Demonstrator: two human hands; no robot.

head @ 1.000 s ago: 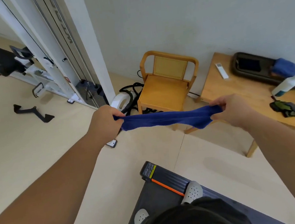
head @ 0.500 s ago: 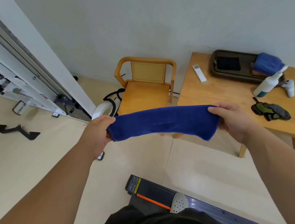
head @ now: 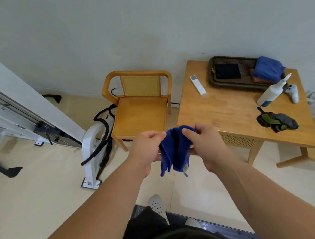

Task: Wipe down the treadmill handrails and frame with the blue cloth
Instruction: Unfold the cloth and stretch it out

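Left hand and right hand, close together, both pinch the bunched blue cloth, whose folds hang between and below them.

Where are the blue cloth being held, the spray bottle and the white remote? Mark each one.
blue cloth (head: 171,157), head view, on its hanging folds between the two hands.
spray bottle (head: 268,94), head view, on its white body.
white remote (head: 198,85), head view, midway along its length.
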